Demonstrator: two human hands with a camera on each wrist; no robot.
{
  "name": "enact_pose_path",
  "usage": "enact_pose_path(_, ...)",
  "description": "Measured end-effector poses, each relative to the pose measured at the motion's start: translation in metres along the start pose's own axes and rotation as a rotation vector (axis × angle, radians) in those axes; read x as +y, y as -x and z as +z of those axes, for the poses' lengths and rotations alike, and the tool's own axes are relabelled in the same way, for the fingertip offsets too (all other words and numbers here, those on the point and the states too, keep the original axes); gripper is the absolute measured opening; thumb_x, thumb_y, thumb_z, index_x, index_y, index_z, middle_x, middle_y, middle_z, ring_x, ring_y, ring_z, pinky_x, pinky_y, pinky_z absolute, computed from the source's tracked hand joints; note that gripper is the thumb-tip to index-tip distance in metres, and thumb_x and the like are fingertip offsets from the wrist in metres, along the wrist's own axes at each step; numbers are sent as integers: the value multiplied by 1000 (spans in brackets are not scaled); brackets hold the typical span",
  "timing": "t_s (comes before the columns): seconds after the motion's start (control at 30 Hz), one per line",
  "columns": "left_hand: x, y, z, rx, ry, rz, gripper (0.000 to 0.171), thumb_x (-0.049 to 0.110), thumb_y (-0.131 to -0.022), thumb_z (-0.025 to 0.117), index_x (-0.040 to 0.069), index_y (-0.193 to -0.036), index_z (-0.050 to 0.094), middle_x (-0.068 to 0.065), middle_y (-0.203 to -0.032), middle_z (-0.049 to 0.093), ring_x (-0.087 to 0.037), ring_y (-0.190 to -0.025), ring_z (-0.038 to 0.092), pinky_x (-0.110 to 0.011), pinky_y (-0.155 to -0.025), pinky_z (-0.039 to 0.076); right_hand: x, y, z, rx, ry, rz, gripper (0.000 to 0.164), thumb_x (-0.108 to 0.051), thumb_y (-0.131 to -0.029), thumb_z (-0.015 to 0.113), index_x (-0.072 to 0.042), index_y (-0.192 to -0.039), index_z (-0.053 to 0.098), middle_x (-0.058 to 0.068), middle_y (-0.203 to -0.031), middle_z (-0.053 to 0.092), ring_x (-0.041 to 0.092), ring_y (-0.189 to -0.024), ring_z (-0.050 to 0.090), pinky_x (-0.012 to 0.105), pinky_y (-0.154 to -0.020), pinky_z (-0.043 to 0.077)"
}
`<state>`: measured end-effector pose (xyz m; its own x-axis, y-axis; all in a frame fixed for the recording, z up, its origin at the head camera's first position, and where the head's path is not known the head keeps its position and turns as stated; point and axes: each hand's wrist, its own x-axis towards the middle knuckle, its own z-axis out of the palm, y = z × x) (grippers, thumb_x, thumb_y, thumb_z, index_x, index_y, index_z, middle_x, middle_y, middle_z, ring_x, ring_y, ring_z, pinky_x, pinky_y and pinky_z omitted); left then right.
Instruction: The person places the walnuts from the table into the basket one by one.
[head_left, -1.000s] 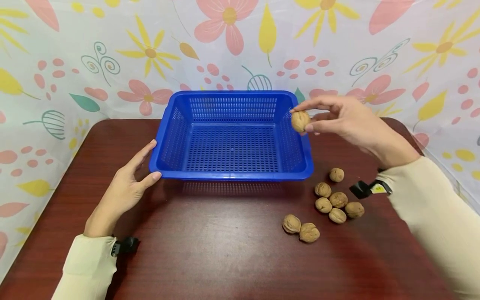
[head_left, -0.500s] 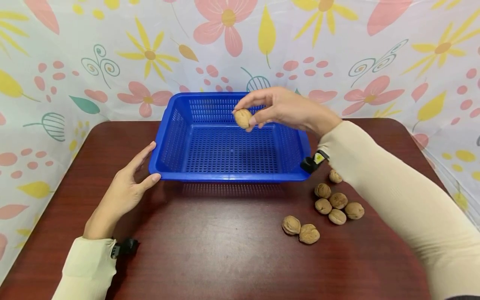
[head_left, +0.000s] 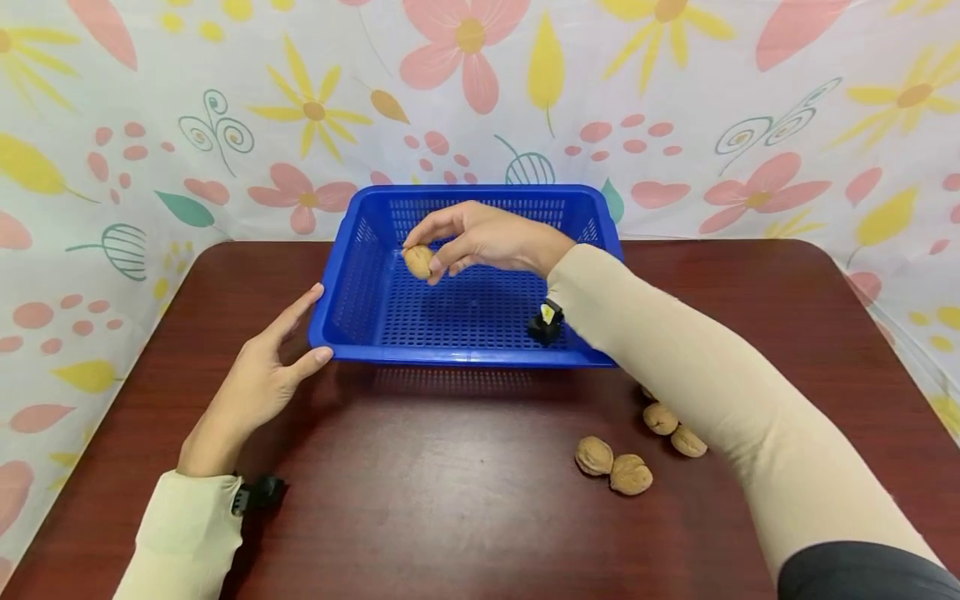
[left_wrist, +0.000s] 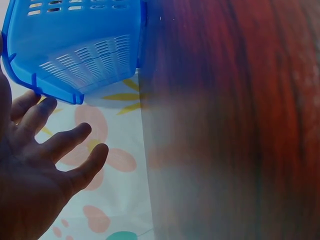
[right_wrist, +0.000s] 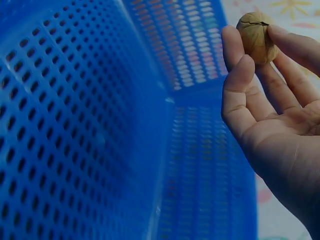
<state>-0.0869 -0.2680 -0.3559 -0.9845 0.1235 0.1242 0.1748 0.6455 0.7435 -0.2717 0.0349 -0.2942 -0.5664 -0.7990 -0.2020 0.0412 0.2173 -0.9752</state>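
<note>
A blue perforated plastic basket (head_left: 465, 357) stands on the dark red-brown table. Over its left half, my right hand (head_left: 487, 237) pinches a walnut (head_left: 417, 262) between thumb and fingertips. In the right wrist view the walnut (right_wrist: 256, 39) shows a seam crack, with the basket floor (right_wrist: 60, 130) below and beside it. At the basket's left rim, my left hand (head_left: 258, 379) touches the edge with thumb and fingertips, its fingers spread. The left wrist view shows fingertips (left_wrist: 47, 104) against the rim and the other fingers extended.
Two walnuts (head_left: 630, 475) lie together on the table (head_left: 450, 517), right of the middle. Several more walnuts (head_left: 661, 418) sit beyond them, partly hidden by the right sleeve (head_left: 712, 392). A flower-patterned cloth (head_left: 480, 142) hangs behind the table.
My right hand has carried the walnut leftward from the basket's right rim to above its left half. The left hand has stayed at the rim. The view has shifted slightly.
</note>
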Motion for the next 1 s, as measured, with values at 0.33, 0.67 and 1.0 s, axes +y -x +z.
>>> enact_pose_path(0.33, 1, -2, 3, 1, -2, -7, 76, 17, -101, 72, 32, -165, 34, -9, -169, 38, -55, -141, 48, -70, -109, 42, 22, -32, 16, -90, 2, 69, 38, 2, -96, 67, -5, -134, 67, 13, -134, 69, 25, -98, 75, 37, -85, 55)
enact_pose_path(0.67, 2, -1, -1, 14, -24, -9, 75, 20, -99, 74, 35, -163, 37, -8, -167, 41, -53, -144, 46, -72, -111, 39, 39, -46, 28, -185, 33, 185, 39, 2, -98, 67, -5, -136, 66, 8, -155, 56, 27, -100, 76, 40, -90, 55)
enact_pose_path(1.0, 4, -2, -2, 1, -8, -27, 75, 21, -100, 73, 34, -164, 37, -19, -164, 43, -55, -139, 50, -71, -111, 40, 48, -53, 32, -271, 69, 188, 39, 6, -96, 64, 0, -135, 65, 13, -142, 66, 26, -92, 75, 36, -83, 60)
